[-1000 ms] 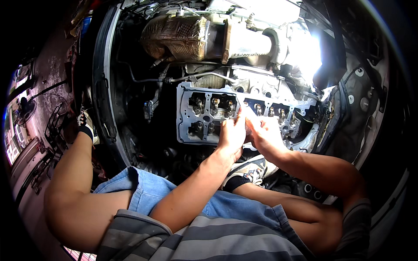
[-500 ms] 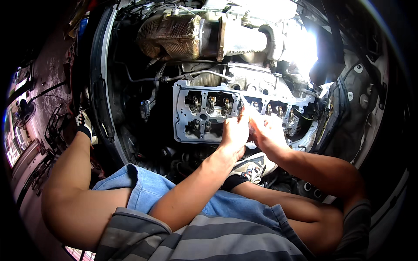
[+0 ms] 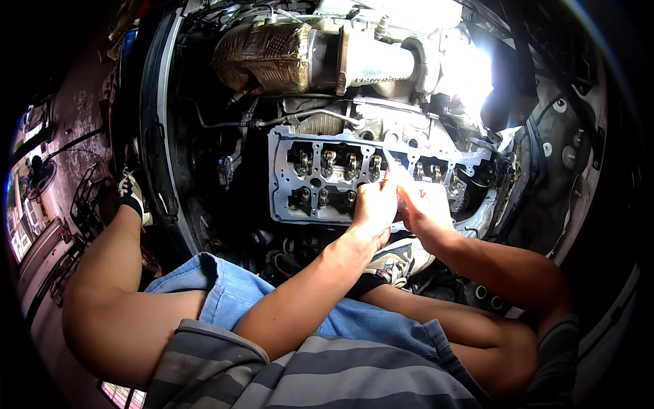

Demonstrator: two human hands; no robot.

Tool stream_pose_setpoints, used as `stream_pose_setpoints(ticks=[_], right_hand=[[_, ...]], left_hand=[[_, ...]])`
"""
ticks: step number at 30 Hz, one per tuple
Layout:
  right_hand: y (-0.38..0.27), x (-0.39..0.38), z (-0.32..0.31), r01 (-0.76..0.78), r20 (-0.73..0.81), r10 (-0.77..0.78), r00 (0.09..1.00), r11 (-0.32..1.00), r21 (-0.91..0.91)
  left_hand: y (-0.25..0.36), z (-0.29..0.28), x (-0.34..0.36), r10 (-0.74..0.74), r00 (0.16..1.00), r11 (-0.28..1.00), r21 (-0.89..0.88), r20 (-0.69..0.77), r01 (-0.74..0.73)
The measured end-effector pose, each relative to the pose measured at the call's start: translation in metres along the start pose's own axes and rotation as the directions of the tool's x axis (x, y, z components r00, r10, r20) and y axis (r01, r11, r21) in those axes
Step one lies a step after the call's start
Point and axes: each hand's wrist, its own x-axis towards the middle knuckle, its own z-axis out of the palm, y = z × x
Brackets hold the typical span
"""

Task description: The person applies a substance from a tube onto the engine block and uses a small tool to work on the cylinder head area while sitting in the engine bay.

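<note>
An engine's cylinder head lies in front of me, its pale rim framing several valve springs and rocker arms. My left hand and my right hand come together over its middle, both closed around what looks like a sealant tube. From between the fingers its pale, pointed nozzle reaches toward the far side of the rim. Most of the tube's body is hidden by my hands. A dark line runs along parts of the rim.
Beyond the cylinder head is a foil-wrapped heat shield joined to a metal exhaust pipe. A thin metal pipe crosses before them. Glaring light washes out the upper right. My shoe rests just below my hands, among engine parts.
Both hands have shifted slightly right, and the nozzle's tip has moved right with them along the far rim. My grip looks the same.
</note>
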Motion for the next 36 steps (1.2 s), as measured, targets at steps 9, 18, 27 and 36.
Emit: stream_pose_setpoints(ticks=[9,18,27,36], right_hand=[[0.001,0.001,-0.014,0.015,0.000,-0.015,1.000,0.998,-0.063],[0.006,-0.005,-0.021,-0.029,-0.041,0.034,0.999,0.994,0.105],[0.015,-0.005,-0.031,0.089,-0.074,-0.086,0.994,0.995,0.045],[0.021,-0.003,-0.043,0.241,-0.041,-0.270,0.962,0.909,-0.340]], left_hand=[[-0.001,0.014,0.001,-0.017,1.000,0.999,-0.033,-0.006,0.017],[-0.008,0.021,-0.002,-0.026,1.000,1.000,-0.008,0.015,0.026],[-0.012,0.033,0.002,0.004,0.998,1.000,0.025,0.057,-0.006],[-0.013,0.037,-0.001,0.030,0.996,1.000,-0.002,0.085,-0.030]])
